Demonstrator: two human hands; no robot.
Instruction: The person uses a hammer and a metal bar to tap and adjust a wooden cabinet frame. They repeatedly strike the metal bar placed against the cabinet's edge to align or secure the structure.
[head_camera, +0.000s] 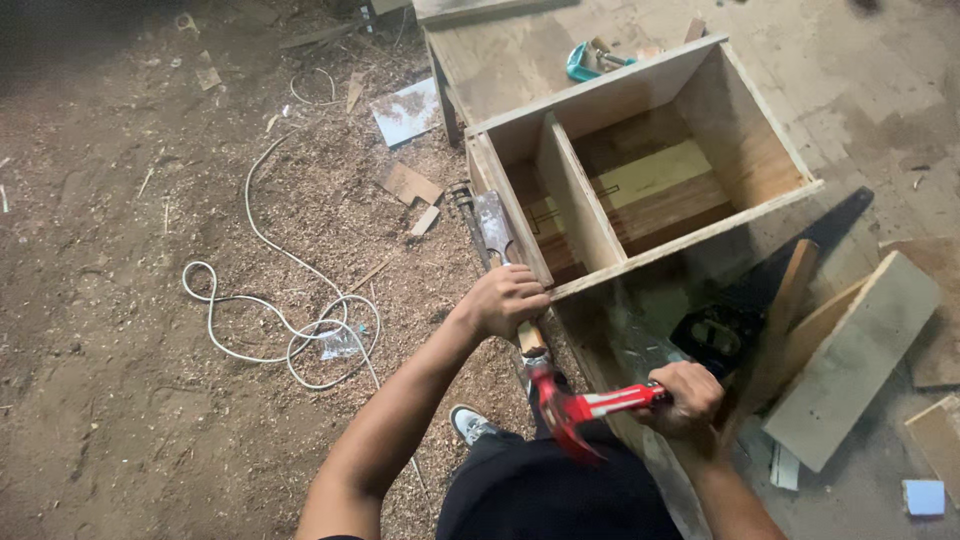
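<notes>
Worn plywood desk (880, 70) above a sawdust floor (110, 330)

On the desk sit an open wooden box (640, 160) with a divider, a handsaw (770, 290), loose boards (850, 360), a teal tool (590, 60) and a small blue block (923, 496). On the floor lie a looped white cable (280, 320), wood scraps (410, 185) and a pale sheet (408, 110).

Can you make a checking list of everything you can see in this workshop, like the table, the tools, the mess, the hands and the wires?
Surface: worn plywood workbench, dusty and scuffed.
Job's things: open plywood box with one divider on the bench; flat metal chisel with wooden handle against the box's left corner; red claw hammer.
Clutter: loose wooden boards, black handsaw, teal object behind the box, small blue block.
Hands: left hand grips the chisel; right hand grips the hammer.
Cables: white cord looped on the floor.
Surroundings: sawdust-covered floor with wood scraps.
</notes>
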